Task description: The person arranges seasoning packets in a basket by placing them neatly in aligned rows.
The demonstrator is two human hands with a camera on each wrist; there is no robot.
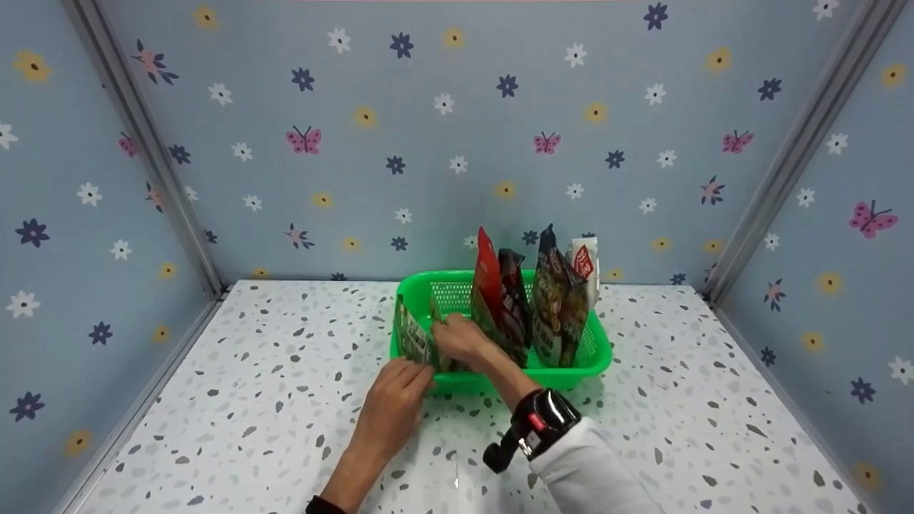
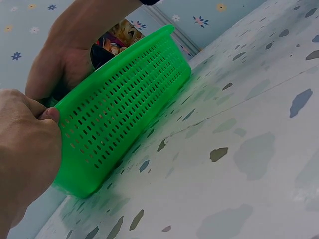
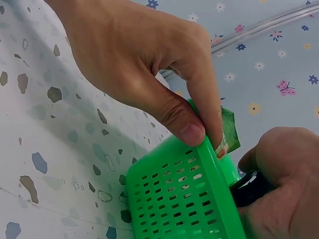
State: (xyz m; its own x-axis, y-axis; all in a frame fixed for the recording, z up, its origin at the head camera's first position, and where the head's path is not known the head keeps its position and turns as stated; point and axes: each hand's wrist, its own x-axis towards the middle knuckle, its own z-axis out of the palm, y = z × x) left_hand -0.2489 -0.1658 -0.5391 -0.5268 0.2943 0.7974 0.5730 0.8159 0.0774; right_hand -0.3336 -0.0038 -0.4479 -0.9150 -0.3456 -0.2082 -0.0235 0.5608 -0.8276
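Note:
A green perforated plastic basket (image 1: 596, 353) stands on the speckled tabletop with several packets upright inside. My left hand (image 1: 396, 396) pinches its front left rim, thumb outside and fingers inside, in the right wrist view. Beside those fingers leans a green packet (image 1: 414, 339) at the basket's left end. My right hand (image 1: 460, 339) reaches over the front rim, fingers curled at the edge of a second packet (image 1: 435, 311); most of this packet is hidden. In the right wrist view, a dark part of a packet (image 3: 249, 189) shows against the right palm.
Right of my right hand stand a red packet (image 1: 487, 275) and a dark red packet (image 1: 512, 293). Farther right are a dark packet (image 1: 553, 307) and a white packet (image 1: 585, 268). A flowered back wall (image 1: 457, 214) rises close behind the basket, with side walls left and right.

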